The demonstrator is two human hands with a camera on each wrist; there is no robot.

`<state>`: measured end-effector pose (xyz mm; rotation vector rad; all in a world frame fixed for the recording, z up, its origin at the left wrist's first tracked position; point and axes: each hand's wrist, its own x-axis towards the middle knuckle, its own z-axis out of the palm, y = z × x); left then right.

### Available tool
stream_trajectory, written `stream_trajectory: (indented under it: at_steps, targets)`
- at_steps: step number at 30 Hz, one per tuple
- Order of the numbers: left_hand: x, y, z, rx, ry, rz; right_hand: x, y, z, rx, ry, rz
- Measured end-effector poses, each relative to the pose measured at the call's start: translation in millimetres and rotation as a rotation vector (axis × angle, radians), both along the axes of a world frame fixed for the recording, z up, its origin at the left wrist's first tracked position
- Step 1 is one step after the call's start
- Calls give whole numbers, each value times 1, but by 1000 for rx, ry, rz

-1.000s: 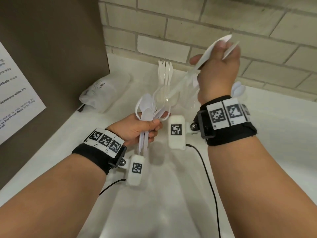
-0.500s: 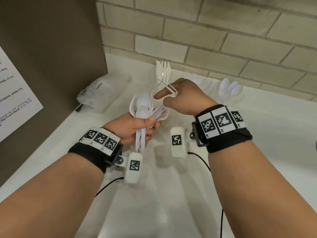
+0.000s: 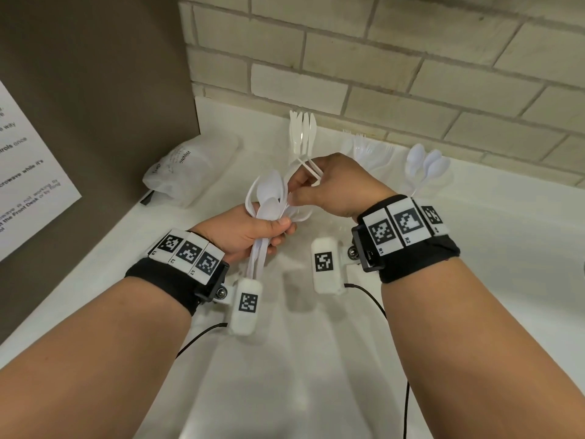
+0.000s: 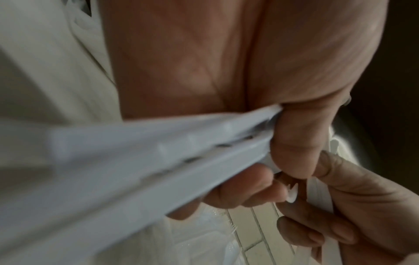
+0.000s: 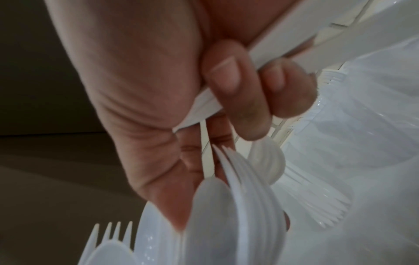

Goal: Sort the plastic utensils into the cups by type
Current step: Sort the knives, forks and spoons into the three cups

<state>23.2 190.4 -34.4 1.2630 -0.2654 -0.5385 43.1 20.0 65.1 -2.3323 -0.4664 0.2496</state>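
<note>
Left hand (image 3: 250, 232): fingers and thumb curled tight around a mixed bundle of white utensils (image 3: 269, 198), gripped by the handles, spoon bowls and fork tines fanning upward. Right hand (image 3: 332, 185): fingers curled around two or three utensil handles (image 3: 311, 167) while its fingertips meet the top of the bundle. Both hands are held above the white table (image 3: 316, 359). Along the table's back edge by the brick wall (image 3: 380, 58) stand three clear cups: knives (image 3: 302, 131), forks (image 3: 368, 148), spoons (image 3: 427, 163). A plastic bag (image 3: 190, 166) lies near the back-left corner.
</note>
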Motion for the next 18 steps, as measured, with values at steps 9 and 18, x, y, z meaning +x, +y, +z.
stream_trajectory:
  at_steps: [9,18]
  targets:
    - [-5,-1,1,-43,17,-29,1,-9,1,80,-73,-53]
    - [-7,-8,12,-60,31,-8,-4,3,-8,258,-33,-162]
